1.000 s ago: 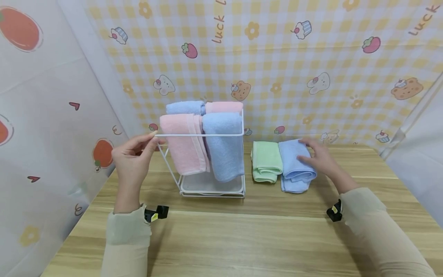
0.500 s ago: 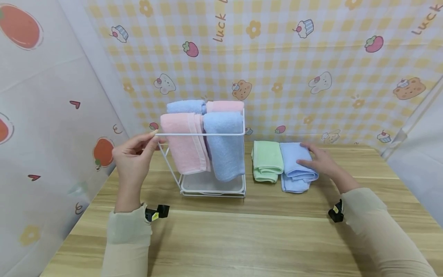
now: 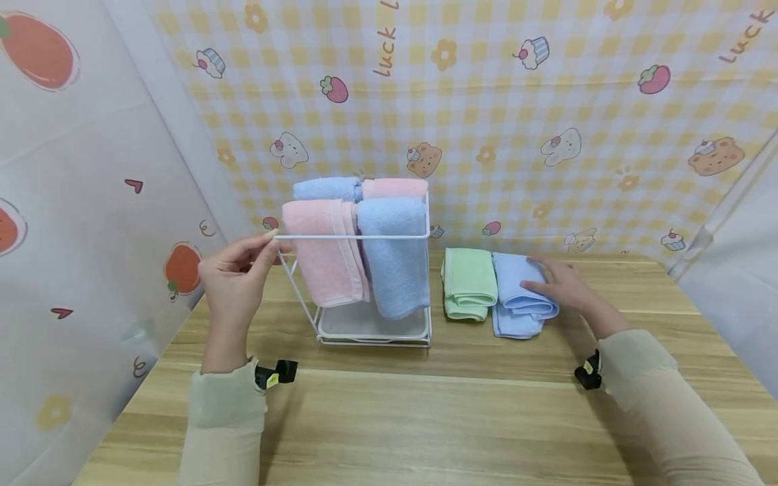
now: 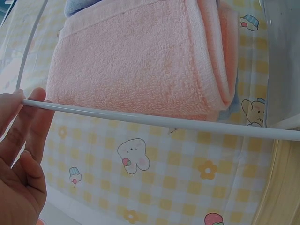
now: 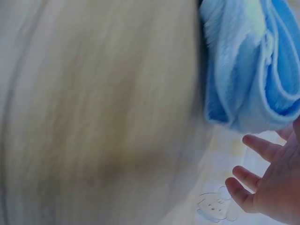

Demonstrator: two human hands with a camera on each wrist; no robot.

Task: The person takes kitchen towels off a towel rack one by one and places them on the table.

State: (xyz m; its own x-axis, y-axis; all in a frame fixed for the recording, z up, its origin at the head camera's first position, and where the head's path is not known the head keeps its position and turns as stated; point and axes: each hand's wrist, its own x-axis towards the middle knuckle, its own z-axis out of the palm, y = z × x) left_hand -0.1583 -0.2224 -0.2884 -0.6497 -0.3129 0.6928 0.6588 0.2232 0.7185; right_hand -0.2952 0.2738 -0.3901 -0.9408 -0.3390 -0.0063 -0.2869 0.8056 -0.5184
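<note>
Blue folded terry towel (image 3: pixel 514 273) could unravel if the right hand (image 3: pixel 568 288), fingers loosely spread, lifts one layer, while the left hand (image 3: pixel 235 280) pinches the white wire rack (image 4: pixel 187 124).

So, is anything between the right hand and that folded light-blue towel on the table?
Nothing visible: the right hand is at the folded light-blue towel, thumb over its right side. The folded light-green towel is on the opposite side.

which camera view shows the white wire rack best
The head view: the whole white wire rack falls within it, though towels hide parts. The left wrist view shows only part of it, the left hand pinching a corner. In the right wrist view I cannot make it out.
</note>
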